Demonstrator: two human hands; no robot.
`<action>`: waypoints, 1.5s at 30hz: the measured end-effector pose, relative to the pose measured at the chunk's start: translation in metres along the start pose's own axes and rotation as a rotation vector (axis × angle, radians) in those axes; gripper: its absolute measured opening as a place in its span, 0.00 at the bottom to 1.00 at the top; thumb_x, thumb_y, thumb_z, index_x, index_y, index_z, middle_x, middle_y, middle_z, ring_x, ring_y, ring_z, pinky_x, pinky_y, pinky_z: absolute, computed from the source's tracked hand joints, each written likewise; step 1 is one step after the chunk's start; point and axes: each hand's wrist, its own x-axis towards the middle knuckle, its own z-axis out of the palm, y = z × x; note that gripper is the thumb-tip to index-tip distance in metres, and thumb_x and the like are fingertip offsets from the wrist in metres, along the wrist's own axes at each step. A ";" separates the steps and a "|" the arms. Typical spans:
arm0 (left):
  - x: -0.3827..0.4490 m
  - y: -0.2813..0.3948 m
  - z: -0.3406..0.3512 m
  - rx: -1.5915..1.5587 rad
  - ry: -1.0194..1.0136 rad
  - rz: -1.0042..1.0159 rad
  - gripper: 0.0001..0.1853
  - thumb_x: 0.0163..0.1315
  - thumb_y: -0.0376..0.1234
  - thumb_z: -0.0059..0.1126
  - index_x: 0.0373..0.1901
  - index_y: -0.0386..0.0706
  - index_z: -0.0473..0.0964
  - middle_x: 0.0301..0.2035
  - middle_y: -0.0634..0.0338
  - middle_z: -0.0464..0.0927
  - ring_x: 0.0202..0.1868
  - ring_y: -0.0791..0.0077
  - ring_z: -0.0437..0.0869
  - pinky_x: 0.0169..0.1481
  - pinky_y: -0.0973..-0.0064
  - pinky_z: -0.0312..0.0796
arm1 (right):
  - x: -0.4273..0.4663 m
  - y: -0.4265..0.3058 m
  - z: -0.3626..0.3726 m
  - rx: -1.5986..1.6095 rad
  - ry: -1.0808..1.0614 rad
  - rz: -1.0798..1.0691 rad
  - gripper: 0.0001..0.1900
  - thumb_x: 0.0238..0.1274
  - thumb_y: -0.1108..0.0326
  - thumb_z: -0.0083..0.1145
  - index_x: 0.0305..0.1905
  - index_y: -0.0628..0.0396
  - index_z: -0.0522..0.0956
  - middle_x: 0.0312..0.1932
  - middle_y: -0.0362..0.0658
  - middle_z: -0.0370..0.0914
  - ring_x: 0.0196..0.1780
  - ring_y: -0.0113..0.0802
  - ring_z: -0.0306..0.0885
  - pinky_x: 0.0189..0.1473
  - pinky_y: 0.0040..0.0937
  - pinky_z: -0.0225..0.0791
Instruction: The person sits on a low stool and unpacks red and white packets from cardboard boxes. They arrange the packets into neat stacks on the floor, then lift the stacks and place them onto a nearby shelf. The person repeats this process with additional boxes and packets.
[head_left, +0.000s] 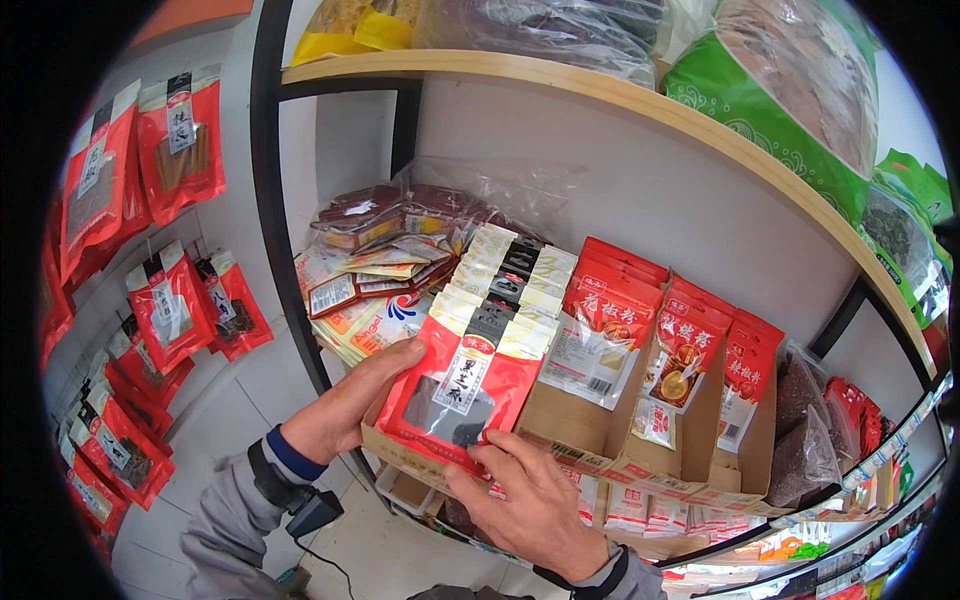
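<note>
A red and cream packet (465, 382) with a clear window of dark seeds leans at the front of a row of like packets (517, 262) in a cardboard tray (409, 454). My left hand (356, 401) grips its left side, thumb on the upper left edge; the other fingers are mostly hidden behind the packet and tray side. At the lower right corner, the fingertips of my right hand (517, 495) touch the packet. Whether the right thumb pinches its bottom edge or only rests there, I cannot tell.
Red spice pouches (604, 330) stand in cardboard compartments to the right. Flat packets (375, 322) lie stacked at left behind a black shelf post (281, 187). A wooden shelf board (562, 82) with large bags overhangs. More pouches (180, 150) hang on the left wall.
</note>
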 end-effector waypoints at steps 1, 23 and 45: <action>-0.002 -0.001 0.001 -0.007 -0.013 0.023 0.36 0.78 0.52 0.52 0.77 0.38 0.62 0.69 0.51 0.73 0.66 0.68 0.80 0.71 0.68 0.75 | 0.000 -0.003 0.001 -0.005 0.011 0.020 0.19 0.54 0.68 0.69 0.54 0.47 0.86 0.50 0.43 0.82 0.60 0.43 0.79 0.54 0.39 0.76; -0.001 -0.111 0.010 -0.031 0.576 0.474 0.38 0.65 0.33 0.71 0.74 0.39 0.61 0.58 0.59 0.77 0.56 0.74 0.81 0.55 0.74 0.78 | -0.010 0.015 0.015 0.017 0.094 0.173 0.18 0.49 0.75 0.69 0.50 0.57 0.87 0.53 0.48 0.82 0.61 0.50 0.80 0.57 0.41 0.79; 0.017 -0.174 0.035 0.936 0.784 0.798 0.50 0.64 0.35 0.71 0.81 0.31 0.50 0.80 0.37 0.48 0.80 0.41 0.52 0.82 0.52 0.47 | -0.072 0.027 0.013 0.088 0.036 0.147 0.17 0.50 0.71 0.68 0.49 0.56 0.85 0.50 0.43 0.82 0.57 0.41 0.82 0.50 0.34 0.82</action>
